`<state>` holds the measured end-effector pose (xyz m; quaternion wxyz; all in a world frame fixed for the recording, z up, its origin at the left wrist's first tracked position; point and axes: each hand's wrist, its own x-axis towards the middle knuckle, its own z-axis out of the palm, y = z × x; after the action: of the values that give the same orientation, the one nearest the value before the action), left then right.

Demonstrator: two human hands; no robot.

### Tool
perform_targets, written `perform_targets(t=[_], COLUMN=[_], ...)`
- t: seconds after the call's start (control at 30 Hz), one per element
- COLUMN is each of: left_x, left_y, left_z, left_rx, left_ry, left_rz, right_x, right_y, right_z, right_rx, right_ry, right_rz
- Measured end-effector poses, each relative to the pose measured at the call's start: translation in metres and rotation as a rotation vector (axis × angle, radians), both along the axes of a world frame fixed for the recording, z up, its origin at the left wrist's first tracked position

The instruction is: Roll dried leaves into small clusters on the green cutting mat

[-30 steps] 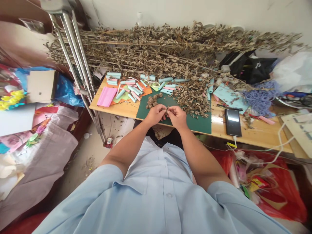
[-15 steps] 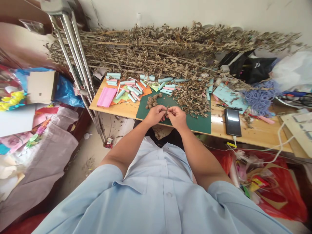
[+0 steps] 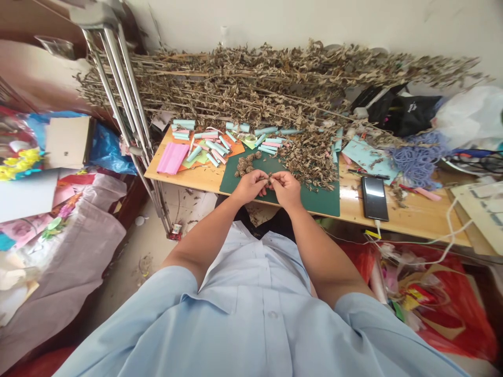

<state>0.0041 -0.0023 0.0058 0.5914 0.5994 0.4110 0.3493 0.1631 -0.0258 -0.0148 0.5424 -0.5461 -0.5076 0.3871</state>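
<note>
My left hand (image 3: 251, 187) and my right hand (image 3: 286, 188) meet above the near edge of a green mat (image 3: 327, 201). Thumbs and fingers of both are pinched together on a small bit of dried leaf (image 3: 269, 178), mostly hidden by the fingertips. Just beyond my left hand lies a cluster of brown rolled leaf balls (image 3: 245, 164). A heap of loose dried leaves (image 3: 306, 159) covers the mat's far right part, close to my right hand.
Long dried plant stalks (image 3: 236, 84) lie along the wall. Rolled paper tubes (image 3: 214, 146) and pink paper (image 3: 173, 158) sit at left. On the right are a phone (image 3: 374, 198) with a cable, blue paper (image 3: 371, 158) and purple cord (image 3: 420, 157). Metal crutches (image 3: 126, 99) stand by the table's left end.
Both hands stay at nearly the same place, still pinching, with only slight finger movement. The view has shifted a little.
</note>
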Motion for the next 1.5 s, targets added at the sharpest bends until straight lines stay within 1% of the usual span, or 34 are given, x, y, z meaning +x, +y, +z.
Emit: perform_targets(t=[0.17, 0.27, 0.4, 0.57, 0.7, 0.83, 1.07, 1.27, 1.5], left_x=[0.0, 0.001, 0.002, 0.001, 0.0, 0.0, 0.002, 0.002, 0.002], left_y=[0.0, -0.002, -0.004, -0.002, 0.001, 0.001, -0.001, -0.003, -0.002], left_z=[0.0, 0.005, 0.01, 0.006, 0.003, 0.002, 0.003, 0.009, 0.007], left_rx=[0.02, 0.017, 0.006, 0.007, -0.026, -0.015, -0.001, 0.026, 0.015], left_ry=[0.027, 0.02, 0.04, 0.035, -0.017, 0.0, 0.039, 0.079, 0.057], left_rz=[0.017, 0.028, 0.033, 0.026, 0.023, 0.006, 0.013, 0.026, 0.03], right_x=[0.002, 0.002, 0.002, 0.002, 0.004, 0.003, 0.0, 0.001, 0.004], right_y=[-0.002, -0.002, -0.002, -0.002, 0.0, 0.002, 0.001, -0.001, -0.002], right_z=[0.001, 0.002, 0.002, 0.003, 0.004, 0.001, 0.001, 0.003, 0.005], right_rx=[0.002, 0.015, 0.01, 0.012, -0.017, -0.011, 0.007, 0.017, -0.001], right_ry=[-0.004, -0.023, -0.077, -0.058, 0.025, 0.04, -0.029, -0.023, 0.045], right_rz=[0.035, 0.05, 0.031, 0.019, -0.022, -0.048, -0.026, 0.02, 0.032])
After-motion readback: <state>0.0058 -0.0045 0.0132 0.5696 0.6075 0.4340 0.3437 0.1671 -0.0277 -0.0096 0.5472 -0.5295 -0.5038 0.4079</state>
